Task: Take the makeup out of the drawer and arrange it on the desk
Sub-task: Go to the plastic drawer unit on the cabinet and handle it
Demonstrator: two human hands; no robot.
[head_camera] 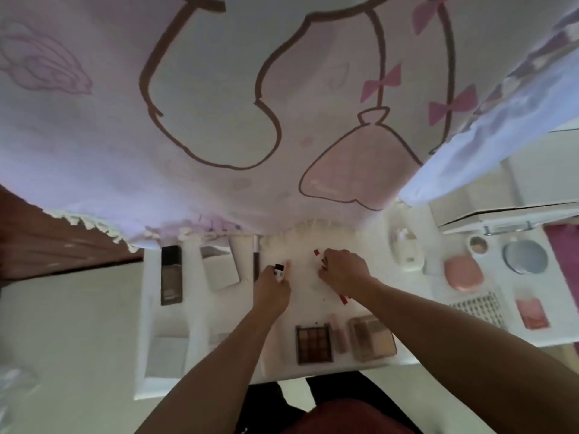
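Fingers [265, 277] pinch a black-capped tube [279, 272] and slim red stick [317, 253].

We see soft printed cloth [219, 104] with a tasselled hem at twelve o'clock, and a fluffy white mat [300, 242] just under it. The desk [344, 367] looks smooth, matt white. At five o'clock the palette [372, 338] has a clear glossy plastic lid. The pink compact [463, 272] at four o'clock looks smooth plastic, the handle [507, 228] at three o'clock shines like metal, and the brown panel [47, 245] at nine o'clock shows wood grain

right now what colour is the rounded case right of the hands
The rounded case is salmon pink; the head view shows it best.
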